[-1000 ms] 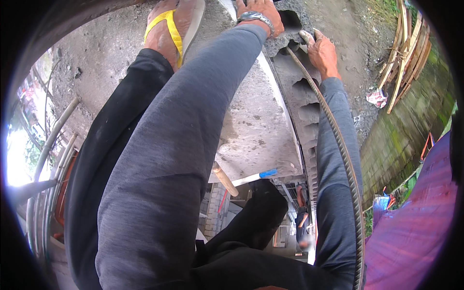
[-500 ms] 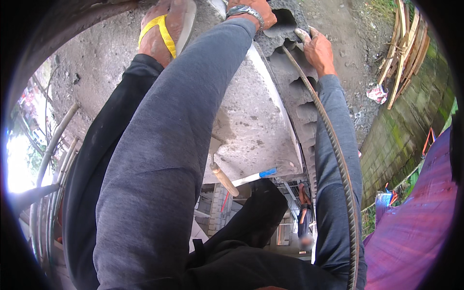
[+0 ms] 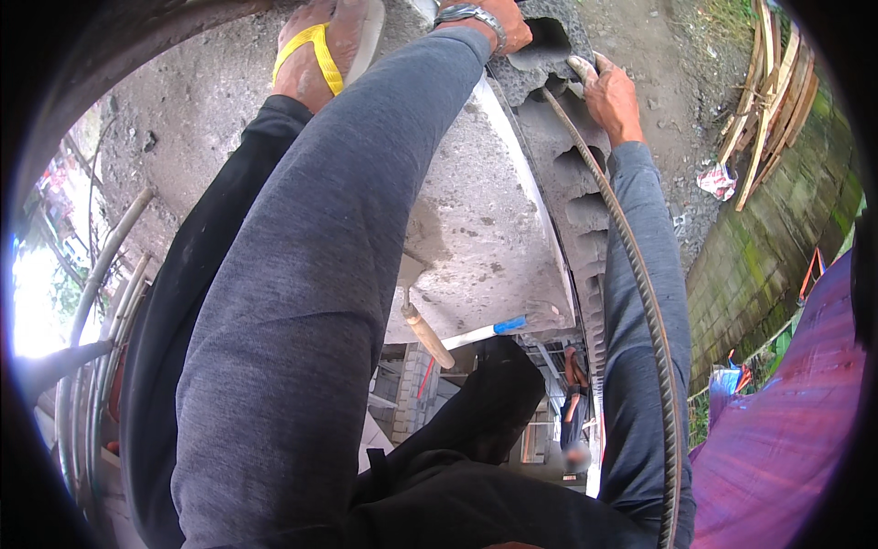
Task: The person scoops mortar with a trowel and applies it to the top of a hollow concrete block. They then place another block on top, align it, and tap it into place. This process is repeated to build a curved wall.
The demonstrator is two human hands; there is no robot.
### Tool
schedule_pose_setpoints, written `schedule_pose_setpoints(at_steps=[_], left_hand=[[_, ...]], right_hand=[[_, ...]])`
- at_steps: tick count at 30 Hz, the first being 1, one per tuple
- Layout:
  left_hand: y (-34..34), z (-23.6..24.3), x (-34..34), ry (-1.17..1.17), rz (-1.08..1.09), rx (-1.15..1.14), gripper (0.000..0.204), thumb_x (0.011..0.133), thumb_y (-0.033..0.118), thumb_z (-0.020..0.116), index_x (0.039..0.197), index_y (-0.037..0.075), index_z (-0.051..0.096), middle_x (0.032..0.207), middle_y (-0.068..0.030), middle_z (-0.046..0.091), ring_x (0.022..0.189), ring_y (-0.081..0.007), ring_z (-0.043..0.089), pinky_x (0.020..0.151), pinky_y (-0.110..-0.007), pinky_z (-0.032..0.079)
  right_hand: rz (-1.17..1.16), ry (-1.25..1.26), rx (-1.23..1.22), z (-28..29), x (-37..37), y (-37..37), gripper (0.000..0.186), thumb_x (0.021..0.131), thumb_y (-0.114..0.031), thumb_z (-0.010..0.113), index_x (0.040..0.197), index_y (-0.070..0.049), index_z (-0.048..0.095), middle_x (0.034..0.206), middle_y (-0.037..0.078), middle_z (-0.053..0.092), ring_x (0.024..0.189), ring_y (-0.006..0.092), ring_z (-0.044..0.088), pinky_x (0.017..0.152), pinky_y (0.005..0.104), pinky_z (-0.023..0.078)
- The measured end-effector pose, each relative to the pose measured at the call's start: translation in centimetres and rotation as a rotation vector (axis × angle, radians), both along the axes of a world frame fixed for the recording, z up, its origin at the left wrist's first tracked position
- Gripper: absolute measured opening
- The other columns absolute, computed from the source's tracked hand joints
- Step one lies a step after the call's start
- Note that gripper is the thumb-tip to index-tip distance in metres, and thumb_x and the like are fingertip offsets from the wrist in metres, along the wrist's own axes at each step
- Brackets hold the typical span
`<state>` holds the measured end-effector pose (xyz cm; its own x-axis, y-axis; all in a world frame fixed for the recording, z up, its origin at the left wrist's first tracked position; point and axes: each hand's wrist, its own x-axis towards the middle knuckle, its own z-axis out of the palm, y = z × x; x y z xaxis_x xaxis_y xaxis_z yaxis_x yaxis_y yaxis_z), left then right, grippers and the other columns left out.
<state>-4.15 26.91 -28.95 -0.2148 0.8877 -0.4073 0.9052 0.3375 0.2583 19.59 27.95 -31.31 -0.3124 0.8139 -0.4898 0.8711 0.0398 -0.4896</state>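
Note:
A row of grey hollow concrete blocks [image 3: 590, 215] runs away from me, its top openings facing up. At the far end, my left hand [image 3: 503, 23], below a metal watch, is closed at the left side of the farthest hollow block [image 3: 576, 35]; the frame's upper edge cuts off part of it. My right hand [image 3: 611, 99] grips that block's right edge, thumb and finger dusted with cement. A ribbed steel bar [image 3: 631, 238] rises from a block opening and curves past my right forearm. Left of the row, a wooden-handled trowel [image 3: 426, 335] lies on a concrete slab [image 3: 485, 229].
A blue-and-white stick-like tool [image 3: 485, 333] lies by the trowel. Timber strips [image 3: 773, 101] are piled at far right, near a mossy block wall [image 3: 777, 247]. Purple cloth [image 3: 786, 412] fills the lower right. Pipes [image 3: 105, 274] stand at left. Another person [image 3: 573, 412] is visible far below.
The view has shifted slightly, moving the scene a little rightward in the picture. Both hands stay at the farthest block.

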Motion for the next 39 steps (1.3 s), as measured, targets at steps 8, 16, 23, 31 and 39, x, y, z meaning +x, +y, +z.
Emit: schedule_pose_setpoints(at_steps=[8,16,23,31,39], left_hand=[[0.4,1.4,0.0,-0.049,-0.016,-0.067,0.097,0.082,0.030,0.063,0.159,-0.008,0.019,0.168,-0.0288,0.008,0.157,-0.0435,0.008,0.128,-0.051,0.005],[0.4,1.4,-0.1,-0.066,-0.017,-0.061,0.094,0.085,0.032,0.059,0.159,-0.009,0.017,0.169,-0.0287,0.008,0.157,-0.0429,0.007,0.128,-0.050,0.004],[0.3,1.2,-0.6,-0.025,-0.030,-0.100,0.093,0.086,0.030,0.059,0.159,-0.008,0.016,0.169,-0.0281,0.007,0.158,-0.0419,0.006,0.128,-0.050,0.004],[0.7,2.2,-0.5,-0.018,-0.057,-0.188,0.094,0.091,0.039,0.058,0.160,-0.008,0.014,0.169,-0.0283,0.005,0.158,-0.0412,0.006,0.128,-0.048,0.004],[0.6,1.8,-1.0,-0.011,-0.041,-0.185,0.095,0.089,0.035,0.059,0.159,-0.010,0.013,0.169,-0.0291,0.004,0.158,-0.0413,0.005,0.128,-0.048,0.005]], right_hand=[[0.051,-0.021,0.004,-0.6,0.7,0.2,0.046,0.102,-0.045,0.058,0.127,-0.009,0.069,0.110,0.024,0.072,0.104,0.0429,0.068,0.089,0.0478,0.052],[0.040,-0.018,0.042,-1.8,1.4,-0.2,0.053,0.100,-0.052,0.058,0.130,-0.009,0.067,0.114,0.025,0.071,0.108,0.0442,0.066,0.092,0.0465,0.052],[0.035,-0.068,-0.030,-1.1,0.5,0.2,0.054,0.099,-0.055,0.059,0.131,-0.011,0.068,0.115,0.024,0.072,0.108,0.0424,0.068,0.092,0.0462,0.052],[-0.006,-0.090,0.017,-1.5,0.5,-0.2,0.053,0.099,-0.053,0.058,0.131,-0.011,0.067,0.113,0.024,0.072,0.108,0.0430,0.068,0.092,0.0477,0.052],[0.024,-0.093,-0.001,-1.6,0.3,-0.2,0.055,0.098,-0.055,0.058,0.131,-0.012,0.067,0.110,0.026,0.072,0.106,0.0448,0.068,0.091,0.0487,0.053]])
